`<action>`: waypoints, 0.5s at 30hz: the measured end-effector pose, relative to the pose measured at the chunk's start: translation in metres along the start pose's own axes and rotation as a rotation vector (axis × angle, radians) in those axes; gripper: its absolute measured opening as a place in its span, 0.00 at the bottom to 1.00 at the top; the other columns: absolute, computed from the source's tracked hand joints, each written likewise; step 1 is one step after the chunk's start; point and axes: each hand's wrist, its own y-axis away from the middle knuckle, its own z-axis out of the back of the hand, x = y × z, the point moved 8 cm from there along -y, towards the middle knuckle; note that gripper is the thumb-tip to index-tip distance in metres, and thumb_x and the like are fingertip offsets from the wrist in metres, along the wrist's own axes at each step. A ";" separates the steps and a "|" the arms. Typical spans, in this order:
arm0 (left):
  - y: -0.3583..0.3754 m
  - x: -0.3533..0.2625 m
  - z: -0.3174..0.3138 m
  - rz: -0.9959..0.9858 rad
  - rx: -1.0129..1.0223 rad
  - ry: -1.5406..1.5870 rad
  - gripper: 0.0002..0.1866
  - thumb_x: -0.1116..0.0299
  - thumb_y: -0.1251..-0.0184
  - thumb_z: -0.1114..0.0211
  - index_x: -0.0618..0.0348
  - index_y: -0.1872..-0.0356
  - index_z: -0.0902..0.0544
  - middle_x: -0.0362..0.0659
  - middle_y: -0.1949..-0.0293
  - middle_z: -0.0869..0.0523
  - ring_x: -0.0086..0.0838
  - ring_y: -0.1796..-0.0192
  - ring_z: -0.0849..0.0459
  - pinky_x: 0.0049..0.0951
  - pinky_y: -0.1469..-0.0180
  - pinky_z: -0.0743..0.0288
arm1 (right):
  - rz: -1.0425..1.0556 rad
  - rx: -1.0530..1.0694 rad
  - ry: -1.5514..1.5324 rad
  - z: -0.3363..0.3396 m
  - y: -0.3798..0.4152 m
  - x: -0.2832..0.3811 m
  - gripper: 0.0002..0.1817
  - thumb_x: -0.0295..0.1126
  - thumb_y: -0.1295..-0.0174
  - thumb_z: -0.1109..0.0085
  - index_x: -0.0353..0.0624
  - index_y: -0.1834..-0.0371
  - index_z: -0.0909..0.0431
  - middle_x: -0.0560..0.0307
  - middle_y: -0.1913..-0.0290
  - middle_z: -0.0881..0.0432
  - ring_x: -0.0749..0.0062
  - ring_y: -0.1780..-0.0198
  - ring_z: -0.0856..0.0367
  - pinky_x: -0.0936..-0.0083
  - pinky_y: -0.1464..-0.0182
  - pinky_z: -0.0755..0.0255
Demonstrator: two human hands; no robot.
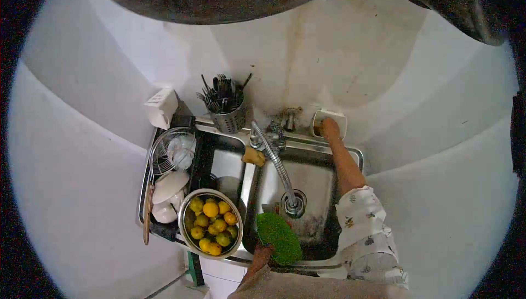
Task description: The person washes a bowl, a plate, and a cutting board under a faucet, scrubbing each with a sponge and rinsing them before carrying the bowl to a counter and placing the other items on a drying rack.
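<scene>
My left hand (263,253) grips the lower left edge of a bright green, flat, oval item (279,238), held over the front of the right sink basin (318,178). My right hand (329,129) reaches into a white holder (344,121) on the wall behind the sink; its fingers are hidden inside. A flexible metal faucet hose (276,164) hangs over the basin, its head near the drain. A yellowish sponge or cloth (253,156) lies on the divider between the basins.
A steel bowl (183,228) of yellow and green fruit stands at the left front. Behind it are white dishes (171,186), a wire strainer (159,156) with a wooden handle, a cutlery holder (229,121) and a white slotted holder (162,110).
</scene>
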 end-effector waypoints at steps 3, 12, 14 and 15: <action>-0.002 0.001 -0.007 0.015 0.014 0.000 0.21 0.59 0.35 0.51 0.55 0.43 0.34 0.56 0.47 0.29 0.50 0.50 0.28 0.45 0.51 0.32 | 0.169 0.281 0.146 -0.021 -0.001 0.006 0.10 0.31 0.54 0.43 0.35 0.74 0.21 0.41 0.67 0.20 0.50 0.61 0.22 0.59 0.60 0.27; -0.009 -0.008 -0.007 0.055 0.021 -0.006 0.24 0.56 0.34 0.52 0.56 0.41 0.36 0.56 0.48 0.28 0.49 0.51 0.27 0.43 0.52 0.32 | 0.576 0.386 0.343 -0.049 -0.017 0.015 0.13 0.41 0.50 0.42 0.40 0.76 0.21 0.48 0.67 0.20 0.54 0.55 0.24 0.59 0.51 0.31; -0.008 -0.007 -0.008 0.057 0.018 -0.002 0.24 0.56 0.34 0.52 0.57 0.41 0.37 0.56 0.48 0.28 0.48 0.51 0.27 0.42 0.52 0.32 | 0.288 0.304 0.028 0.052 0.012 0.037 0.13 0.40 0.51 0.41 0.40 0.78 0.22 0.49 0.68 0.20 0.58 0.59 0.23 0.63 0.54 0.30; -0.007 -0.007 -0.007 0.061 0.015 -0.001 0.24 0.55 0.34 0.52 0.57 0.41 0.37 0.56 0.48 0.27 0.48 0.52 0.26 0.42 0.52 0.32 | -0.007 0.206 -0.281 0.078 0.020 0.021 0.13 0.39 0.51 0.40 0.39 0.80 0.24 0.51 0.69 0.20 0.61 0.62 0.22 0.66 0.57 0.29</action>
